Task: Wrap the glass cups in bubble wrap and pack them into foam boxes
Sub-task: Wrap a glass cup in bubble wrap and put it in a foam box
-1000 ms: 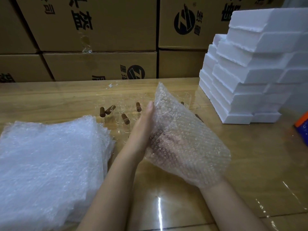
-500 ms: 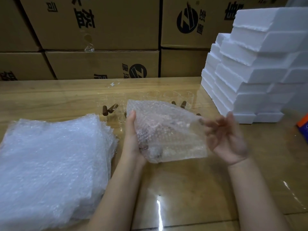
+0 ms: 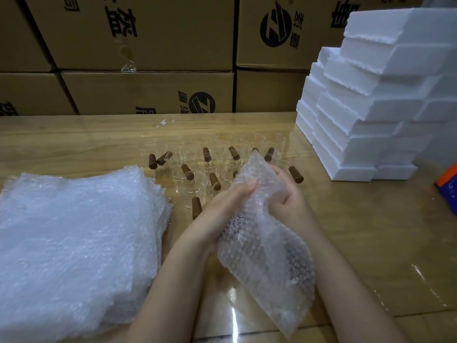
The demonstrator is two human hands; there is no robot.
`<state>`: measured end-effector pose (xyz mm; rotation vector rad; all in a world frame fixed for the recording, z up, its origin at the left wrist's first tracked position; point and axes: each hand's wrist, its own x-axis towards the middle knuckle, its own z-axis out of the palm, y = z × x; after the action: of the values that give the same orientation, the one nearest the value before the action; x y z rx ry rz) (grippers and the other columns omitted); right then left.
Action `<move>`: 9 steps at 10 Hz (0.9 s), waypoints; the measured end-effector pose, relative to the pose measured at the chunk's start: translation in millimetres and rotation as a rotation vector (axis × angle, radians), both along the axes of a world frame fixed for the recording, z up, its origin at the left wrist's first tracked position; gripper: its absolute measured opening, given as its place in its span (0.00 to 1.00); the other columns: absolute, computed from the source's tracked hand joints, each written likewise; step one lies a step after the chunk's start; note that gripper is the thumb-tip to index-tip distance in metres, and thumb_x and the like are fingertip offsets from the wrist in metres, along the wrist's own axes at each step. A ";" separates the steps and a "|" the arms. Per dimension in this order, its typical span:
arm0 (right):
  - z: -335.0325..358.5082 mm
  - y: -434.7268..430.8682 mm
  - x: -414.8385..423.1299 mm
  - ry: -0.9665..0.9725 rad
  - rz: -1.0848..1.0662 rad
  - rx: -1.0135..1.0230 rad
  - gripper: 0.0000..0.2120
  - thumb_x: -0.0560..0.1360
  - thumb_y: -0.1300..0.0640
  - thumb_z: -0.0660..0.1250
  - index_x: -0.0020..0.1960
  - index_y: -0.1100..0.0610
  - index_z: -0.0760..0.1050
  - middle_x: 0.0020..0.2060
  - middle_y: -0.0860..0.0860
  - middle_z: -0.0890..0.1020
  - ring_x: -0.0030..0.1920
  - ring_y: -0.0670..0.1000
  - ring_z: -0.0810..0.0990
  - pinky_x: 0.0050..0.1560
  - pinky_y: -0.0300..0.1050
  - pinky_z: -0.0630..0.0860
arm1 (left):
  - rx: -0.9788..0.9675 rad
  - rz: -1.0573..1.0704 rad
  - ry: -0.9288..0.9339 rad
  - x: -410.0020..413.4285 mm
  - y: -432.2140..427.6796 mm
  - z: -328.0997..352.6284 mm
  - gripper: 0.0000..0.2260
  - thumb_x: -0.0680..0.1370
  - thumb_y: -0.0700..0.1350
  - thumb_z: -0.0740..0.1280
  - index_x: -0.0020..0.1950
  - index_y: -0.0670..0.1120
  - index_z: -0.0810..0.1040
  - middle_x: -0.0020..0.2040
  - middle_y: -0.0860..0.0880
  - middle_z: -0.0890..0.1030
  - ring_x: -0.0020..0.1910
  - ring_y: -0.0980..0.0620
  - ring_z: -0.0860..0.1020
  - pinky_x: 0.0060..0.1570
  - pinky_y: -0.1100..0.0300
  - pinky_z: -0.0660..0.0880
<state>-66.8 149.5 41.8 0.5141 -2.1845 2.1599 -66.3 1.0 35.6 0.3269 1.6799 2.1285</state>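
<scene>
A sheet of bubble wrap hangs over the table in front of me, held in both hands. My left hand grips its left side with the thumb on top. My right hand pinches its upper end from the right. Whether a cup sits inside the wrap I cannot tell. Several clear glass cups with brown wooden handles stand on the table behind my hands. A stack of white foam boxes rises at the back right.
A thick pile of bubble wrap sheets covers the table's left side. Brown cardboard cartons form a wall behind the wooden table. An orange and blue packet lies at the right edge.
The sheet was spread flat between my hands; now it is turned lengthwise and gathered. My right hand has come back onto its upper end.
</scene>
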 end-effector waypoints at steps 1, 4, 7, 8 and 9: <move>-6.8 -3.8 1.0 -0.005 -0.152 -0.075 0.26 0.72 0.76 0.63 0.53 0.45 0.71 0.45 0.41 0.77 0.39 0.31 0.78 0.39 0.26 0.73 | -0.127 -0.001 0.035 0.8 1.4 2.4 0.24 0.66 0.64 0.68 0.52 0.49 0.83 0.51 0.46 0.84 0.50 0.45 0.83 0.48 0.55 0.78; -20.5 -1.9 -1.7 0.047 -0.469 -0.054 0.10 0.71 0.62 0.68 0.48 0.48 0.77 0.44 0.51 0.83 0.47 0.56 0.82 0.47 0.56 0.80 | -0.423 0.141 0.468 6.7 -7.9 10.2 0.35 0.64 0.67 0.67 0.70 0.62 0.65 0.64 0.64 0.72 0.59 0.68 0.73 0.55 0.67 0.74; -29.1 -20.9 8.6 0.156 -0.524 0.060 0.13 0.75 0.62 0.67 0.57 0.51 0.73 0.49 0.47 0.81 0.47 0.41 0.81 0.40 0.35 0.77 | -0.475 0.212 0.604 8.1 -4.8 6.9 0.31 0.71 0.49 0.68 0.71 0.62 0.63 0.65 0.68 0.67 0.63 0.66 0.70 0.55 0.67 0.74; -29.2 -26.5 13.8 0.249 -0.515 0.107 0.19 0.72 0.51 0.68 0.62 0.47 0.71 0.55 0.43 0.78 0.56 0.47 0.78 0.52 0.44 0.77 | -0.466 0.373 0.647 5.5 -4.9 4.6 0.27 0.74 0.36 0.67 0.68 0.58 0.69 0.60 0.71 0.69 0.58 0.76 0.69 0.53 0.76 0.70; -27.3 -32.5 16.7 0.395 -0.483 0.200 0.21 0.71 0.45 0.62 0.62 0.41 0.64 0.59 0.37 0.71 0.59 0.43 0.73 0.58 0.39 0.73 | -0.368 0.515 0.601 3.4 -3.1 3.2 0.26 0.71 0.30 0.67 0.59 0.58 0.74 0.50 0.67 0.78 0.49 0.71 0.76 0.46 0.73 0.74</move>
<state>-50.1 117.0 14.4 0.3339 -2.0429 1.4689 -62.9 -2.1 38.8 0.4966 2.7023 2.1080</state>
